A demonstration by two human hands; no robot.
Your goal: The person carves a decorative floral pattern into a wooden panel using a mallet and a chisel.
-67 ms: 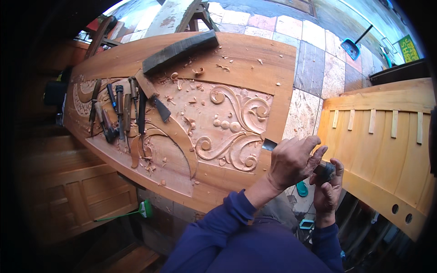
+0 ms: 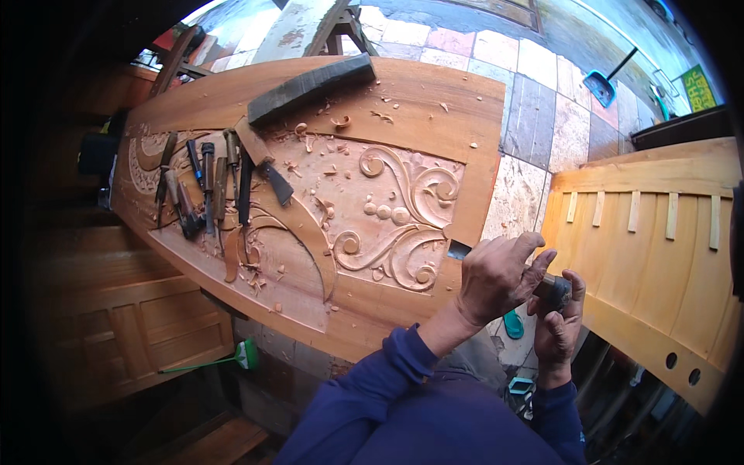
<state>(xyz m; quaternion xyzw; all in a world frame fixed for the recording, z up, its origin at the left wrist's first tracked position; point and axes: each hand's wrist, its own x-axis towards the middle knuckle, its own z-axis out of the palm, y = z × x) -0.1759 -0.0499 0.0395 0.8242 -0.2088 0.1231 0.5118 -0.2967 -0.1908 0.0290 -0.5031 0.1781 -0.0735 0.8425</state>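
A carving chisel [image 2: 459, 249] lies across the near right corner of the carved wooden panel [image 2: 480, 116], its steel blade showing just beyond my left hand [image 2: 496, 275]. The fingers of that hand are closed round the tool. On the other side its handle [image 2: 553, 291], with a dark wrapped end, sticks out toward my right hand [image 2: 559, 333]. My right thumb and fingers curl round this dark end. Raised scrolls and leaves [image 2: 418, 201] stand out from the panel beside the blade. My left palm hides the middle of the chisel.
Several chisels and gouges [image 2: 208, 182] lie at the panel's left, beside a hatchet-like blade [image 2: 276, 184]. A dark wooden block [image 2: 310, 89] rests at the far edge. Shavings [image 2: 341, 122] are scattered about. A slatted wooden piece [image 2: 643, 263] stands at right; a green broom [image 2: 246, 354] is below.
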